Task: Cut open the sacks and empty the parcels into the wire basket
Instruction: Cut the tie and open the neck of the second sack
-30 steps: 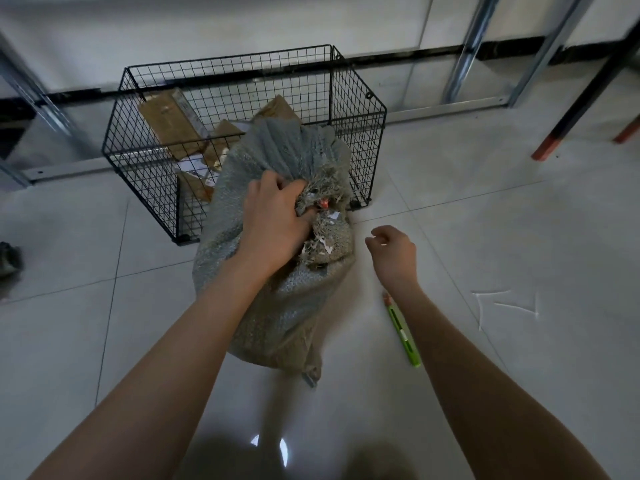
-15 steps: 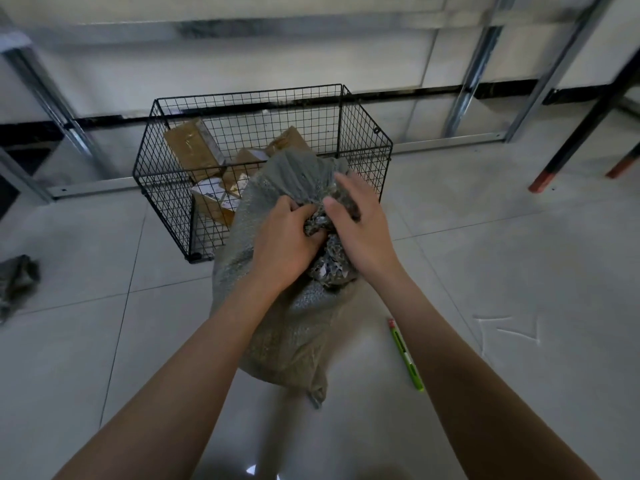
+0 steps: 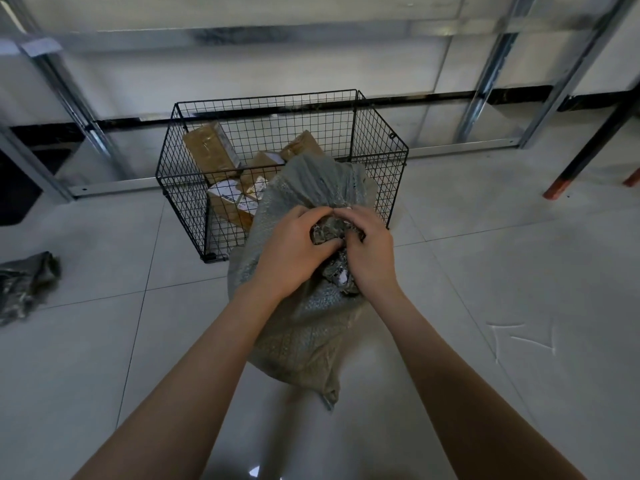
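both hands are together, clamped on the gathered mouth of a grey woven sack. the left hand grips the bunched cloth with curled fingers. the right hand grips it just beside, and the fingertips of the two almost meet. the sack stands bulging on the tiled floor, its upper part in front of the near right corner of the black wire basket. inside the basket lie several brown cardboard parcels, some with white labels. a crumpled sack lies flat on the floor, well off to the left. metal frame bars stand along the wall behind.
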